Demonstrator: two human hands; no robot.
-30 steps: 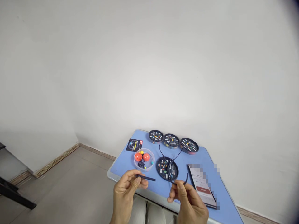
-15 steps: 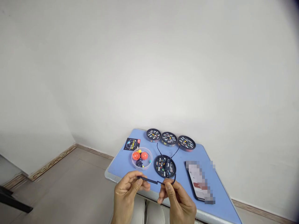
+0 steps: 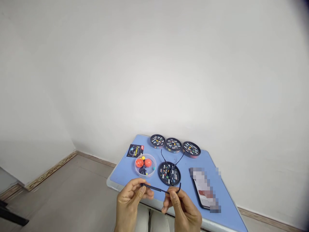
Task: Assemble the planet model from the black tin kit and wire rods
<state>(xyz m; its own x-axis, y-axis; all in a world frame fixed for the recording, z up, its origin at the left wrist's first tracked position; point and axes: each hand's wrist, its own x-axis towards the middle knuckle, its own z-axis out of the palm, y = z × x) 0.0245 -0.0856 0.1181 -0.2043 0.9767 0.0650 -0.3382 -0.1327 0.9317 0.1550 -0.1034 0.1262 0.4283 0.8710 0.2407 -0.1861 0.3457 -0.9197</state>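
Pale wall [image 3: 154,71] behind; blue table [image 3: 190,174] with its far edge toward it. Two hands over the near edge: left hand [image 3: 131,201] left of the edge's middle, right hand [image 3: 182,206] beside it. Phone [image 3: 204,193] lies near the right edge, screen partly blurred out. Three round boxes [image 3: 173,145] in a row along the far edge. Round tray [image 3: 164,172] about mid-table, bearing a black pronged stand [image 3: 171,169]. Clear tub [image 3: 137,171] to its left, holding red and yellow balls [image 3: 148,163] and some black bits. Card [image 3: 135,150] by the left edge, toward the far-left corner.

Straight rod [image 3: 153,187]: black, left end clamped between left thumb and forefinger. Long axis roughly along the near edge, right end dipping slightly toward it. Curved rod [image 3: 180,187]: thinner, pinched by right thumb and fingers, bent end rising on the right.

Key relation: thin tip points left, about in line with straight rod's free end; ends appear to meet. Cannot tell whether inserted. Right fingertips are nearer this junction.
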